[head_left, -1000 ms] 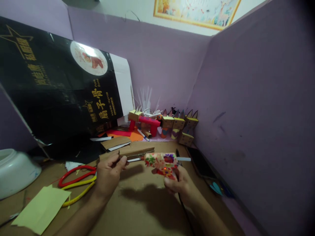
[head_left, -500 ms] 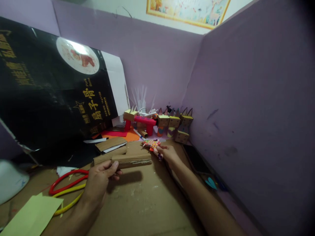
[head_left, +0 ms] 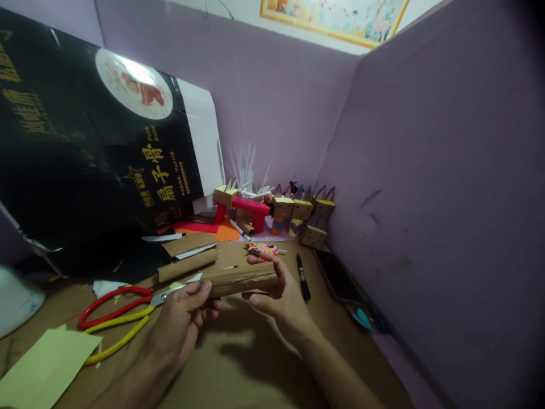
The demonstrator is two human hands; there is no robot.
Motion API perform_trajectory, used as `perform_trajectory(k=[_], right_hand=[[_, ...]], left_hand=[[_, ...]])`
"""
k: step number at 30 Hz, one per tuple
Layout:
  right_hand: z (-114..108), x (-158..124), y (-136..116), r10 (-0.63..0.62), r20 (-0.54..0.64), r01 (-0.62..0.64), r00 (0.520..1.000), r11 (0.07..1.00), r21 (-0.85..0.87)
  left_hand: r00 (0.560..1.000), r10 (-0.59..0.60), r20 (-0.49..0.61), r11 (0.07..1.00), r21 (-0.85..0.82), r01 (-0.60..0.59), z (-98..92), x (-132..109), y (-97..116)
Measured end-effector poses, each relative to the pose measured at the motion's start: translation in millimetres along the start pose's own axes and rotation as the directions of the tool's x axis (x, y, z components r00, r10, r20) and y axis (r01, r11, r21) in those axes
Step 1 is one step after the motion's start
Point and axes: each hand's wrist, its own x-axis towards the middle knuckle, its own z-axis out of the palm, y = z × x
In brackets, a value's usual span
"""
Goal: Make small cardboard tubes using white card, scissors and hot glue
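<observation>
A long folded cardboard piece [head_left: 242, 278] is held above the cardboard-covered table [head_left: 204, 375]. My left hand [head_left: 187, 309] pinches its left end between thumb and fingers. At the other end, my right hand [head_left: 281, 301] is spread around the piece, thumb below and fingers above; whether it touches is hard to tell. Behind the right hand lies a colourful patterned item [head_left: 263, 249]. Scissors [head_left: 147, 304] with one red and one yellow handle rest beside my left hand. Further back lie a cardboard strip [head_left: 187, 266] and a wider cardboard piece [head_left: 189, 245].
Yellow paper [head_left: 51, 363] lies at the front left. A black printed box [head_left: 85, 153] leans at the left. Cardboard animal heads [head_left: 302, 209] and a red stand [head_left: 251, 205] are at the back. A black pen [head_left: 302, 278] and dark phone [head_left: 338, 275] lie right.
My right hand has left the patterned item and moved toward me to the cardboard piece's right end, opening its fingers. My left hand and the piece have shifted slightly right.
</observation>
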Motion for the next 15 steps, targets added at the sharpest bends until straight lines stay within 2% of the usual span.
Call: perform_trajectory(k=[2,6,8,10,13,15], right_hand=[[-1.9,-1.3,2.6,-0.004,-0.08,0.0,0.997,0.999,-0.052],[-7.6,-5.4,5.1,-0.022,-0.227,-0.03,0.974,0.974,-0.223],[-8.8,-6.8,5.6,-0.024,-0.221,-0.024,0.975,0.977,-0.211],[-8.5,-7.3,5.3,-0.009,-0.192,-0.014,0.981,0.993,-0.12],[-7.8,-6.7,3.0,0.027,-0.154,-0.027,0.988,1.0,0.002],[-9.4,-5.8,0.8,0.039,-0.122,-0.037,0.992,0.999,0.021]], left_hand=[[0.997,-0.049,0.054,0.999,-0.015,0.05,1.6,-0.9,-4.8],[0.995,-0.062,0.075,0.997,0.041,0.059,3.3,-3.2,-9.1],[0.995,-0.059,0.086,0.996,0.075,0.053,2.9,-4.2,-9.5],[0.994,-0.056,0.095,0.995,0.093,0.047,1.7,-4.5,-9.5],[0.993,-0.065,0.099,0.995,0.087,0.057,-0.9,-2.9,-8.7],[0.994,-0.068,0.086,0.996,0.065,0.063,-2.7,-0.4,-6.9]])
